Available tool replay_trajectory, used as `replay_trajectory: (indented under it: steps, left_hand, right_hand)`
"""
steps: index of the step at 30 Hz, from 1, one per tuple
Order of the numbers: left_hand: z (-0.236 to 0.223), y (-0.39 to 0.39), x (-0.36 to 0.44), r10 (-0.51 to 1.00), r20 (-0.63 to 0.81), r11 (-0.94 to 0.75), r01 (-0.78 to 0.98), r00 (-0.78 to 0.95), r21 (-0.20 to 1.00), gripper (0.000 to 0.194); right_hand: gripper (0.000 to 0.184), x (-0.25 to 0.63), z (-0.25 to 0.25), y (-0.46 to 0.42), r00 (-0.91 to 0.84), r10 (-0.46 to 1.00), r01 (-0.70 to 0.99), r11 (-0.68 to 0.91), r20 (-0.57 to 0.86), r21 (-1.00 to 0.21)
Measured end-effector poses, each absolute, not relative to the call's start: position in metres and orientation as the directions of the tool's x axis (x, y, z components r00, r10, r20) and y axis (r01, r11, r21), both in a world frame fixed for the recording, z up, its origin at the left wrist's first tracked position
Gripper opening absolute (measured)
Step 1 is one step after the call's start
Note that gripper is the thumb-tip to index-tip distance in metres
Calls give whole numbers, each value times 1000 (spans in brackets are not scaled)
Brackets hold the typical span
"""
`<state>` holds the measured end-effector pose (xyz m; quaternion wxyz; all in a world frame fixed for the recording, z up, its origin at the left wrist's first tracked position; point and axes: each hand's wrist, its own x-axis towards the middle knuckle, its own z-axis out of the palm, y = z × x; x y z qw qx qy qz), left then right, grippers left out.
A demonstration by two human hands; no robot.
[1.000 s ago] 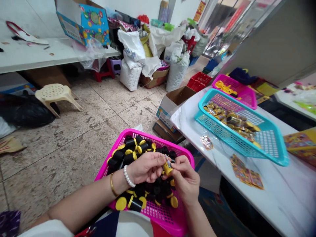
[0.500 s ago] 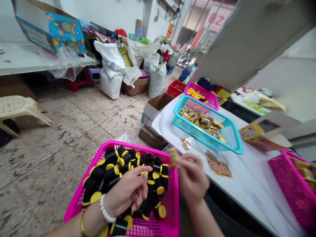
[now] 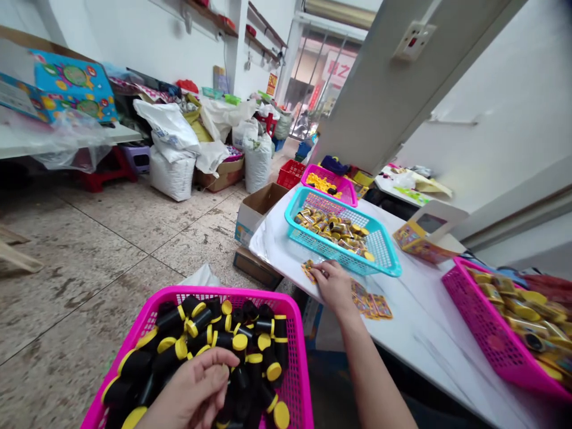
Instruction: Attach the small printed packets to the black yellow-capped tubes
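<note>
My left hand (image 3: 194, 387) is over a pink basket (image 3: 300, 357) of black canisters (image 3: 172, 319) with yellow lids. Its fingers curl loosely, and nothing shows in them. On the white table, my right hand (image 3: 334, 289) has its fingers closed at a small printed label (image 3: 307, 269), fingertips down at the tabletop; part of the label is hidden under them. More printed labels (image 3: 370, 302) lie spread just right of that hand. Behind them, a turquoise basket (image 3: 384, 256) holds canisters wrapped in gold printed labels.
Another pink basket (image 3: 473, 322) with gold-labelled canisters stands at the right. A third pink basket (image 3: 351, 196) holds yellow pieces at the table's far end. A printed carton (image 3: 420, 238) sits by the wall. Open cardboard box (image 3: 257, 208) and white sacks (image 3: 172, 173) occupy the floor.
My right hand has moved from beside the pink basket, with a printed label in its fingers, forward onto the labels on the table. The left hand stays over the canisters. The view has turned right.
</note>
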<state>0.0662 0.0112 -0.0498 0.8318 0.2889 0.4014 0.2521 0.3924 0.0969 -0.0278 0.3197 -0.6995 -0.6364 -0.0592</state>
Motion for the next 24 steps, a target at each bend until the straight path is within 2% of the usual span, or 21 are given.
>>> replay_trajectory:
  steps: [4,12,16,17,18,21,22,24]
  left_hand:
    - [-41,18,69,655,-504,676,-139,562,723,43]
    - [-33,18,71,715,-461,636,-215,526,742,37]
    - [-25,25,81,821,-380,485,-169,426,858,35]
    - [-22,28,84,858,-338,423,-156,387,893,35]
    - [-20,32,86,889,-294,363,-150,351,919,34]
    - [-17,38,90,936,-200,256,-169,289,952,29]
    - [-17,39,90,941,-190,243,-171,279,955,26]
    - [-19,38,86,947,-192,235,-151,257,960,22]
  right_hand:
    - [26,397,-29,101,232,829,916,-9,509,-401]
    - [29,389,-25,97,255,719,907,54,647,-418]
    - [16,338,-15,65,239,631,868,202,738,-453]
    - [12,319,-14,54,193,644,842,278,740,-462]
    - [16,301,-14,42,127,674,805,359,728,-473]
    - [35,255,-20,13,-60,738,664,532,672,-525]
    - [36,246,-23,8,-72,755,628,542,652,-559]
    - [36,237,-28,3,10,833,563,453,554,-691]
